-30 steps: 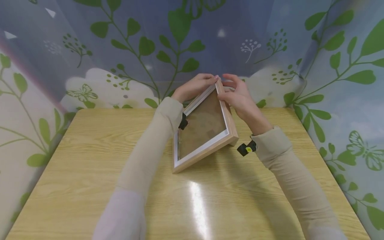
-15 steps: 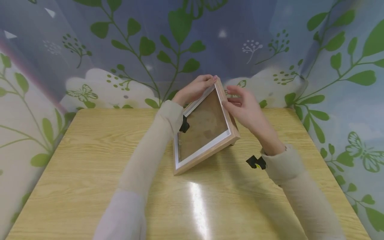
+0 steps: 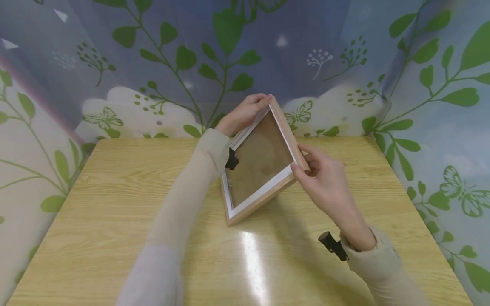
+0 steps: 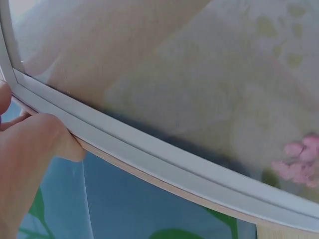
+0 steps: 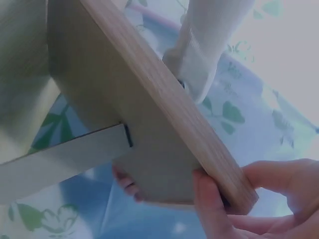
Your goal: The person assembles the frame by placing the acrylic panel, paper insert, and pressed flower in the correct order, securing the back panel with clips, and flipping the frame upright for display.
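Observation:
A light-wood picture frame [image 3: 262, 157] with a white inner border and a brownish see-through pane stands tilted on the table. My left hand [image 3: 245, 114] grips its top corner. At the right corner, my right hand [image 3: 325, 180] pinches the wooden edge, thumb in front and fingers behind. The left wrist view has the white border [image 4: 134, 137] close up, with small pink flowers [image 4: 301, 159] at the pane's lower right. Seen from behind in the right wrist view, the grey back panel [image 5: 99, 94] has a flat support leg [image 5: 65, 157] sticking out.
The wood-grain table [image 3: 126, 204] spreads around the frame, with a bright glare streak in front. A leaf-patterned cloth [image 3: 160, 55] hangs behind and along both sides. Small dark wrist cameras [image 3: 333, 245] jut out near the cuffs.
My right hand has slid from near the top corner down the frame's right edge to the right corner and closed on it. The left hand keeps its hold; the frame has shifted slightly.

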`<state>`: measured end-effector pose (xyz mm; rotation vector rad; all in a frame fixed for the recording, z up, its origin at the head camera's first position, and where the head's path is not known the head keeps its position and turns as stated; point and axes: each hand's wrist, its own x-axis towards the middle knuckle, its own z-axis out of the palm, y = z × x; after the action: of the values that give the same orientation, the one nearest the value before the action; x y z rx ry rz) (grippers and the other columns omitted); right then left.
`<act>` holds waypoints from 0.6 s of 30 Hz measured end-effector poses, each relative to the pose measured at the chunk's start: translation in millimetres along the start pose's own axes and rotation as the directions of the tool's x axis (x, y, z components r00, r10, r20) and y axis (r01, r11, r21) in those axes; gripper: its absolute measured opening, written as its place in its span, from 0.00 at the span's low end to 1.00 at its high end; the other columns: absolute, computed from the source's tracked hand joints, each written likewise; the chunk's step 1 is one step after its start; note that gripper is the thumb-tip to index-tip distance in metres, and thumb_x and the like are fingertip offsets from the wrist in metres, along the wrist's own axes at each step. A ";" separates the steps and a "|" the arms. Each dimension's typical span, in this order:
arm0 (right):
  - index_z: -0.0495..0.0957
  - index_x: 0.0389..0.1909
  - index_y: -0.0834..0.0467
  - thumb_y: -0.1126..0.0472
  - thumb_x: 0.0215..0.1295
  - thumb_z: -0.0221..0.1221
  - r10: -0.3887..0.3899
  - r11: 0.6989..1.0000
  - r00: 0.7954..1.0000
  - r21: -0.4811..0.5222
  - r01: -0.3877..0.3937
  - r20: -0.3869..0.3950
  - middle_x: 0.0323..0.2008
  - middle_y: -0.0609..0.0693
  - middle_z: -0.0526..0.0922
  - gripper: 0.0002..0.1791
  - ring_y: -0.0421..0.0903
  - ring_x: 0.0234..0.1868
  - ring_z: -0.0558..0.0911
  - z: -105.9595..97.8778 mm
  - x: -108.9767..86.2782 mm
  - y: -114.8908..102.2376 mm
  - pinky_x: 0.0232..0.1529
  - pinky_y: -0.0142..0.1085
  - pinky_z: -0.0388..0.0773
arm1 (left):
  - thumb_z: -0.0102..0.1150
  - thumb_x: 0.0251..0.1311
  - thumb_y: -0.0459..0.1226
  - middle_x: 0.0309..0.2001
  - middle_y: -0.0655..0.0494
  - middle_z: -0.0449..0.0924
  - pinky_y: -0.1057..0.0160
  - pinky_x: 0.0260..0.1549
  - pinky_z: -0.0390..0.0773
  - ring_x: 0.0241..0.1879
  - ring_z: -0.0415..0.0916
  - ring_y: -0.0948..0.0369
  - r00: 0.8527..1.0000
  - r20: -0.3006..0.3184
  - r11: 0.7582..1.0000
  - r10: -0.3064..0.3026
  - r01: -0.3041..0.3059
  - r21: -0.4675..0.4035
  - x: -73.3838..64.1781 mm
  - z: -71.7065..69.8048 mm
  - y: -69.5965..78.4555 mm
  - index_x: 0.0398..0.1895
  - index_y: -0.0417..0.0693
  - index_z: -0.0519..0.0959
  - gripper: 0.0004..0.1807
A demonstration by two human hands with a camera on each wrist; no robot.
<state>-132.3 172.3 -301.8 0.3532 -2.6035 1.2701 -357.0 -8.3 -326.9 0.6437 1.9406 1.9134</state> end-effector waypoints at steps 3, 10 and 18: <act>0.72 0.63 0.68 0.68 0.66 0.61 0.037 0.999 0.999 0.034 -0.036 -0.023 0.38 0.63 0.85 0.24 0.52 0.35 0.86 -4.2 4.5 7.1 0.33 0.24 0.79 | 0.39 0.79 0.39 0.43 0.51 0.66 0.66 0.54 0.65 0.51 0.64 0.60 1.000 -0.027 1.000 -0.002 0.002 -0.019 -5.1 -7.7 -0.5 0.42 0.38 0.69 0.13; 0.74 0.62 0.64 0.66 0.66 0.63 0.086 0.992 0.993 0.102 -0.078 -0.082 0.40 0.63 0.85 0.24 0.35 0.32 0.81 -12.6 24.4 27.4 0.32 0.22 0.76 | 0.40 0.77 0.36 0.42 0.51 0.67 0.68 0.42 0.68 0.42 0.65 0.61 0.997 -0.081 0.994 -0.012 0.003 -0.109 -20.5 -32.3 -2.3 0.45 0.36 0.70 0.11; 0.77 0.61 0.61 0.62 0.68 0.62 0.103 0.981 0.987 0.175 -0.081 -0.123 0.38 0.55 0.84 0.21 0.37 0.24 0.72 -16.6 54.2 51.2 0.21 0.29 0.64 | 0.44 0.76 0.36 0.43 0.50 0.71 0.67 0.42 0.73 0.42 0.70 0.60 0.990 -0.139 0.999 0.016 -0.023 -0.049 -45.2 -52.2 -1.5 0.49 0.35 0.70 0.11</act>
<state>-197.9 209.7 -313.4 0.1714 -2.4341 1.4979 -347.3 -76.7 -329.8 0.5306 1.9674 2.0614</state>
